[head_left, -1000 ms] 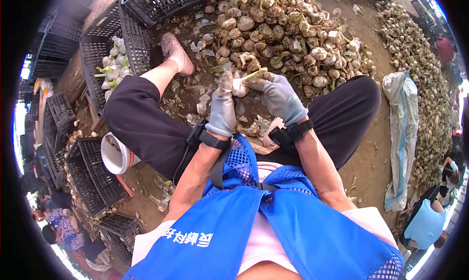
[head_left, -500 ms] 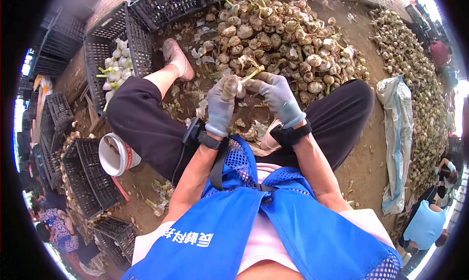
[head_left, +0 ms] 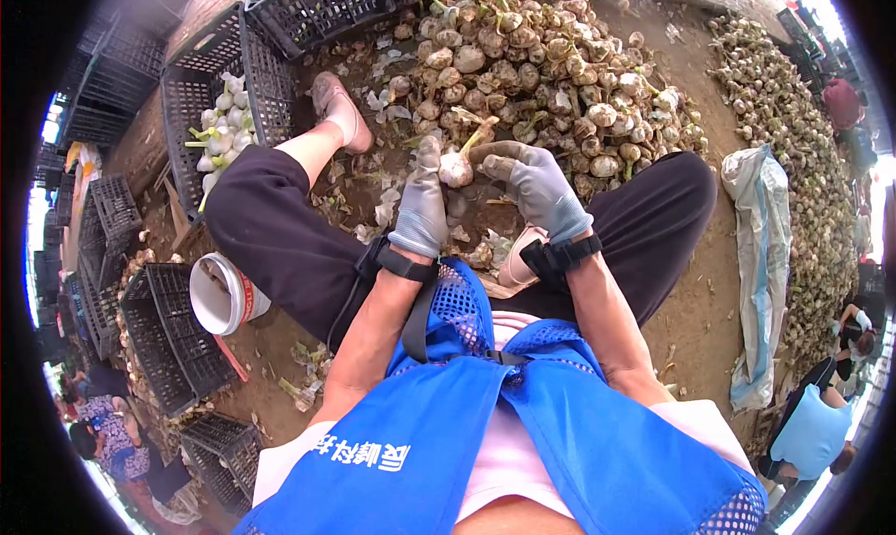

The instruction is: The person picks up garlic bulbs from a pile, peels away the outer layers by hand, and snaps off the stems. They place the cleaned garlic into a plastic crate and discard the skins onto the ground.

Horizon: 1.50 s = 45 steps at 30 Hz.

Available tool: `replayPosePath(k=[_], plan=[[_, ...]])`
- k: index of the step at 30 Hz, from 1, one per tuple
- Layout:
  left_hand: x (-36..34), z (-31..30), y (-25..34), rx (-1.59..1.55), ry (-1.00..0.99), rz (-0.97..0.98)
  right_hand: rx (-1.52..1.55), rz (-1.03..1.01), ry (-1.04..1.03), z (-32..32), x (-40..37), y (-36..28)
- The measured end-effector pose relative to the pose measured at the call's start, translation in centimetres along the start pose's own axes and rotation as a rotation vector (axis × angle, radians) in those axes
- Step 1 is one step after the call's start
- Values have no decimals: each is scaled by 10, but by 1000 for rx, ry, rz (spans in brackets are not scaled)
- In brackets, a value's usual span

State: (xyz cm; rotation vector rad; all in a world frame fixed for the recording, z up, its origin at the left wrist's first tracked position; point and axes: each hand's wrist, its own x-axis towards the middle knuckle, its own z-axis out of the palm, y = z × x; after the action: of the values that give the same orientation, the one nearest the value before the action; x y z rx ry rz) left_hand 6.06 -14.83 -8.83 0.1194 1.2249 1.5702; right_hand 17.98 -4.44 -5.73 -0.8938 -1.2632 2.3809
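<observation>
Between my two gloved hands is a garlic bulb (head_left: 455, 169), its pale skin tinged pink and its dry stem pointing up and to the right. My left hand (head_left: 422, 199), in a grey work glove, grips the bulb from its left side. The curled fingertips of my right hand (head_left: 539, 188) close in on the bulb's right side near the base of the stem; their exact contact is partly hidden. Just beyond the hands lies a large heap of dirty, unpeeled garlic (head_left: 523, 64).
At the upper left a black crate (head_left: 201, 55) holds cleaned white garlic (head_left: 222, 129). A white bucket (head_left: 217, 292) stands by my left knee, near more black crates (head_left: 168, 339). On the right are a plastic sack (head_left: 754, 274) and another garlic pile (head_left: 803, 190). Other people sit at both edges.
The bulb has turned so its round body shows, stem upward. My right fingers have shifted from the stem to beside the bulb, and my left fingers have straightened along it.
</observation>
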Motion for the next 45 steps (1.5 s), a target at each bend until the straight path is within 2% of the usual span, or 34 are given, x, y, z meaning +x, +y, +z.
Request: replayPosePath(k=[1,3,4,7,9,10,12,17,19,20,22,23,24,26,27,28,30,31,32,34,35,36,38,40,42,44,45], plan=[[0,3,0,-1,-1,-1,-54,-7,14,3,-3,-3],[1,11,-1,188,-23,474,-119,-58,24,7,-2,-3],[2,10,-3,188,-25,469,-185,-113,27,9,0,-3],[-1,9,-1,194,31,469,-143,-59,41,13,-1,-5],[-17,13,11,122,61,110,-80,-18,12,11,0,-3],[-14,7,8,119,64,112,-82,-16,8,5,2,2],[-1,-3,0,-147,-90,-57,63,-9,-46,-6,7,9],[-8,10,6,60,47,53,110,3,-21,4,-6,-7],[-7,12,5,82,-29,276,-232,-153,-9,8,-9,-7],[-7,11,4,84,-32,270,-229,-151,-3,6,-8,-5],[-6,5,6,362,-108,449,-458,-291,4,4,-2,-1],[-7,7,3,360,-108,493,-448,-294,17,8,-4,-2],[-9,6,2,362,-104,485,-444,-286,16,8,-3,2],[-14,8,7,128,-102,226,-272,-218,85,3,3,10],[-13,6,8,128,-102,229,-196,-168,100,-12,14,24],[-10,3,11,-36,-172,95,-199,-174,96,-21,17,30],[-5,-4,14,-356,-312,-180,-441,-207,187,-36,22,41],[2,1,10,-570,-272,-129,-1129,-637,73,-63,28,49],[6,-2,8,-571,-274,-126,-1131,-640,72,-44,17,31],[11,-8,2,-394,-289,72,18,-82,152,-9,-8,-3],[6,-2,3,-362,-187,68,80,-84,88,-4,-10,-3],[1,3,4,-362,-185,61,83,-79,93,2,-11,-1],[-6,10,7,-43,-76,235,87,-46,111,16,-9,1],[-5,6,7,-41,-108,248,155,-48,99,20,-5,3],[-3,5,4,66,-32,355,120,-45,69,21,-2,4],[-7,3,5,40,-17,304,89,-12,61,16,1,6],[-7,1,5,-38,-60,220,58,10,58,14,1,6]])
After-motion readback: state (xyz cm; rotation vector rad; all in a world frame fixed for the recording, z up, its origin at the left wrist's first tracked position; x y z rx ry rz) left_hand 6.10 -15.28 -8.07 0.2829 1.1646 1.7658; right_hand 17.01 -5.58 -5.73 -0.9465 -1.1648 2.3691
